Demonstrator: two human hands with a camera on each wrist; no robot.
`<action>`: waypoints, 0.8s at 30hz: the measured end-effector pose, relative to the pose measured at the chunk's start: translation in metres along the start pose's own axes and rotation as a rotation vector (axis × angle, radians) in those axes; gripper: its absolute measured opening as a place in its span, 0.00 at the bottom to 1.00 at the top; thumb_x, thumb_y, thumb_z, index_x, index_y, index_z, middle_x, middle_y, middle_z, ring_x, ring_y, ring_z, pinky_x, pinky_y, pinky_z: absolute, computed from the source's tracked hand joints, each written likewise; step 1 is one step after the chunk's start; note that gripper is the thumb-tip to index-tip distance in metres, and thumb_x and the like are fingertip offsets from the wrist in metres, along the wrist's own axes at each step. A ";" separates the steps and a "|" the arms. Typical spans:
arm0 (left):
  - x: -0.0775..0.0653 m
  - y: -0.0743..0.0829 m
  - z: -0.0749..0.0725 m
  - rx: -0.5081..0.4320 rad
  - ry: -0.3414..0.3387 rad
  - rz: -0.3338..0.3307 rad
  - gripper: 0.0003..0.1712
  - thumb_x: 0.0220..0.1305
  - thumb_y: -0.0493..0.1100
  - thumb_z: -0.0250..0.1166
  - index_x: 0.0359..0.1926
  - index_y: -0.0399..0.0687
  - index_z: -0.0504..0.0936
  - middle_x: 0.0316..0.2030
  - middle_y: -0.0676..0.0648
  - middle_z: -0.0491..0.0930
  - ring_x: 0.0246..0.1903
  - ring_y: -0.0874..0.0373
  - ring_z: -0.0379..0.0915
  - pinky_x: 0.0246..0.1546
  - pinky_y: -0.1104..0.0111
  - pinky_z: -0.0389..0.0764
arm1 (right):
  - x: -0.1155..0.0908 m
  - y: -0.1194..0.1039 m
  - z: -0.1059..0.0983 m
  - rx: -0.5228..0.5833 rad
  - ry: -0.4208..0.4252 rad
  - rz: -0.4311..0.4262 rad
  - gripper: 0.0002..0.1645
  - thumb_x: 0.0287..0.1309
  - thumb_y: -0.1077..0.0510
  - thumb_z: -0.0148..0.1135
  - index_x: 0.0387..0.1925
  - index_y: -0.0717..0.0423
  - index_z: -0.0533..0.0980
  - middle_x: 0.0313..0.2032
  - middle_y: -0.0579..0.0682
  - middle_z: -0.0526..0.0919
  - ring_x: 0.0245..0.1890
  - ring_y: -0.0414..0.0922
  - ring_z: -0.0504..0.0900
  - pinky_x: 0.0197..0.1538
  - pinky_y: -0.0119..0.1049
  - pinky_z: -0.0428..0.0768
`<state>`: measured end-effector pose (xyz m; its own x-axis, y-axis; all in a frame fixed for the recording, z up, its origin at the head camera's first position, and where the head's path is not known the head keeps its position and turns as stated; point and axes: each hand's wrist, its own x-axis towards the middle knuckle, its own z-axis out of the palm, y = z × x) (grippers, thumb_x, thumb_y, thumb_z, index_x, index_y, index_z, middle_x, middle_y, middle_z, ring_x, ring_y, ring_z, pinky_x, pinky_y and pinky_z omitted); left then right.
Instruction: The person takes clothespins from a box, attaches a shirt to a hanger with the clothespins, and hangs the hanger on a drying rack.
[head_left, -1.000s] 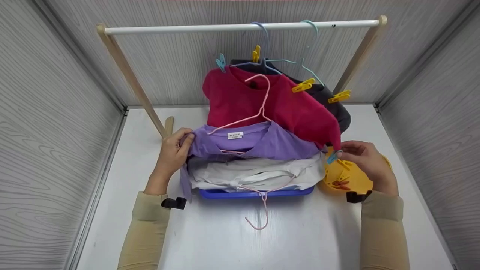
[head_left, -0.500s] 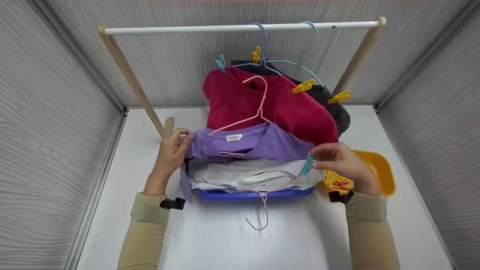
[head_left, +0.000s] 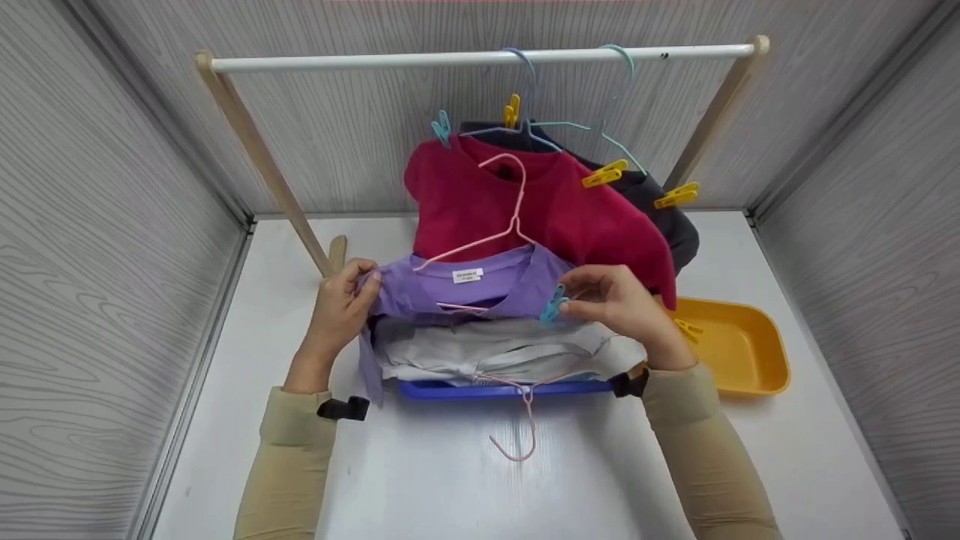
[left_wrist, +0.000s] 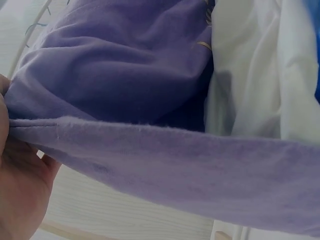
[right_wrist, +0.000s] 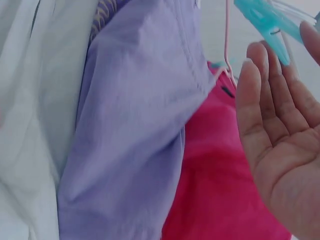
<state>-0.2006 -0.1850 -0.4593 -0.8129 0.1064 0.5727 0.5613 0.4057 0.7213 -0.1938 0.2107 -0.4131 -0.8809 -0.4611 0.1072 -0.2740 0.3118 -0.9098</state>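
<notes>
A purple shirt (head_left: 405, 289) with a white neck label lies over a pink hanger (head_left: 480, 241), whose hook points up toward the rack. My left hand (head_left: 337, 307) pinches the shirt's left shoulder edge; the left wrist view shows the purple fabric (left_wrist: 150, 160) stretched out from those fingers. Between the thumb and fingers of my right hand (head_left: 619, 304) is a light blue clothespin (head_left: 553, 304), close over the shirt's right collar side. In the right wrist view the clothespin (right_wrist: 260, 20) sits at the fingertips, apart from the purple cloth.
A white rod (head_left: 375, 60) on wooden posts carries a red shirt (head_left: 465, 195) and a dark shirt (head_left: 675, 232), both with clothespins. White garments (head_left: 480, 345) and another pink hanger (head_left: 529, 405) lie on a blue tray (head_left: 435, 388). A yellow bin (head_left: 739, 345) stands at right.
My right hand has moved left from the yellow bin with the blue clothespin, to over the purple shirt. The left hand keeps its pinch on the shirt, nearly still.
</notes>
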 end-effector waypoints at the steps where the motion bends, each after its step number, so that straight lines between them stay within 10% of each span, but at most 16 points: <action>1: 0.000 0.000 0.000 -0.010 0.003 0.001 0.03 0.67 0.28 0.58 0.39 0.30 0.78 0.24 0.47 0.75 0.23 0.63 0.63 0.25 0.74 0.63 | 0.003 -0.002 0.003 -0.004 0.006 -0.006 0.19 0.54 0.71 0.69 0.48 0.74 0.78 0.40 0.62 0.83 0.38 0.55 0.81 0.43 0.37 0.81; 24: 0.005 0.044 -0.003 -0.105 0.094 0.013 0.02 0.63 0.22 0.60 0.35 0.23 0.79 0.27 0.36 0.78 0.30 0.66 0.71 0.37 0.76 0.72 | 0.069 -0.035 0.080 0.038 0.218 -0.323 0.08 0.51 0.66 0.73 0.35 0.64 0.85 0.33 0.54 0.87 0.31 0.46 0.82 0.35 0.41 0.80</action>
<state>-0.1796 -0.1691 -0.4241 -0.7899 0.0237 0.6128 0.5890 0.3075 0.7473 -0.2137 0.1014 -0.4060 -0.8143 -0.3415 0.4693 -0.5394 0.1467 -0.8292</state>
